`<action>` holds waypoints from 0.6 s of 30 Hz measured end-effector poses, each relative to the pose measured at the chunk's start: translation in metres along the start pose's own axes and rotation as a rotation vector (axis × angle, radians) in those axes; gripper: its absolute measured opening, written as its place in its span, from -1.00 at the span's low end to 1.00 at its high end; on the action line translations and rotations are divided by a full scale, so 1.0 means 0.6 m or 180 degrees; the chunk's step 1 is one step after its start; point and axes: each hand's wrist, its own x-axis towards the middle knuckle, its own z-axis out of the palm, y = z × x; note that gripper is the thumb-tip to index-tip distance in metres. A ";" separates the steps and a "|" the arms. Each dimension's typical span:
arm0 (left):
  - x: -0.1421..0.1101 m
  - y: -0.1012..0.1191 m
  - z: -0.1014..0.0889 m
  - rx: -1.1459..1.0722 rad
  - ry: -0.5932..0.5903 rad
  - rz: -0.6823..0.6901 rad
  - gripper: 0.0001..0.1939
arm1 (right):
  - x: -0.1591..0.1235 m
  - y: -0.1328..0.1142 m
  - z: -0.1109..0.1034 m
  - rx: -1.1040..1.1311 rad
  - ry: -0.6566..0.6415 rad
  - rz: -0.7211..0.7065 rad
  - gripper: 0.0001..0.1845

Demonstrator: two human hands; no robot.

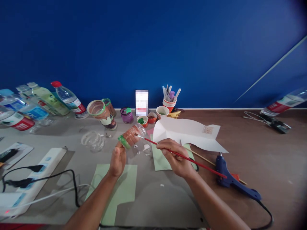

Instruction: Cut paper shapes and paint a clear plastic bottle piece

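My left hand [118, 159] is closed around the green-rimmed end of a cut plastic bottle [131, 135], which is held tilted above the table. Brown paint covers much of its ribbed side, and the far end is still see-through. In my right hand [177, 156] is a long red paintbrush [192, 157], gripped between thumb and fingers. Its bristle tip touches or nearly touches the brown side of the bottle. Just beyond stand a small cup of green paint [142, 121] and a cup of reddish-brown paint [152, 118].
Painted containers [98, 109] and a purple pot [126, 115] stand at the back, beside a paper cup [162, 111]. White paper [187, 132] and green sheets [124, 182] lie around my hands. A blue glue gun [230, 179] is right; a power strip [40, 179] and several bottles [69, 99] are left.
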 end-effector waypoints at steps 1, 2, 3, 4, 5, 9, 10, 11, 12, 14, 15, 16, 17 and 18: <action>0.000 0.000 0.000 -0.0028 0.0003 -0.0001 -0.29 | 0.000 0.001 0.000 -0.0025 -0.0014 -0.0025 -0.66; 0.000 0.000 0.000 -0.0073 0.0009 0.0009 -0.31 | 0.000 0.002 0.000 -0.0061 -0.0025 -0.0056 -0.66; 0.000 0.001 0.001 -0.0129 0.0020 0.0019 -0.32 | 0.000 0.003 0.000 -0.0106 -0.0035 -0.0090 -0.67; 0.001 0.001 0.001 -0.0193 0.0038 0.0019 -0.34 | 0.000 0.003 -0.001 -0.0156 -0.0044 -0.0116 -0.68; 0.002 0.002 0.002 -0.0260 0.0071 0.0014 -0.35 | 0.000 0.003 -0.003 -0.0201 -0.0053 -0.0135 -0.69; 0.006 0.010 0.004 -0.0456 0.0155 -0.0029 -0.38 | 0.000 0.003 -0.006 -0.0342 -0.0073 -0.0118 -0.70; 0.007 0.012 0.005 -0.0482 0.0163 -0.0030 -0.39 | -0.001 0.003 -0.006 -0.0343 -0.0055 -0.0105 -0.70; 0.007 0.013 0.006 -0.0506 0.0168 -0.0031 -0.39 | -0.001 0.003 -0.006 -0.0325 -0.0027 -0.0106 -0.70; 0.007 0.015 0.007 -0.0533 0.0172 -0.0034 -0.39 | -0.001 0.002 -0.004 -0.0294 -0.0005 -0.0121 -0.69; 0.006 0.016 0.009 -0.0598 0.0158 -0.0063 -0.40 | 0.000 0.001 0.000 -0.0246 0.0019 -0.0214 -0.67; 0.005 0.016 0.011 -0.0638 0.0144 -0.0085 -0.41 | 0.001 0.000 0.003 -0.0261 0.0019 -0.0272 -0.65; 0.005 0.016 0.011 -0.0685 0.0129 -0.0111 -0.41 | 0.001 -0.001 0.006 -0.0301 0.0018 -0.0325 -0.64; 0.005 0.016 0.011 -0.0745 0.0116 -0.0146 -0.41 | 0.002 -0.001 0.007 -0.0350 0.0015 -0.0365 -0.64; 0.005 0.016 0.010 -0.0824 0.0124 -0.0190 -0.42 | 0.003 -0.002 0.009 -0.0396 0.0009 -0.0396 -0.64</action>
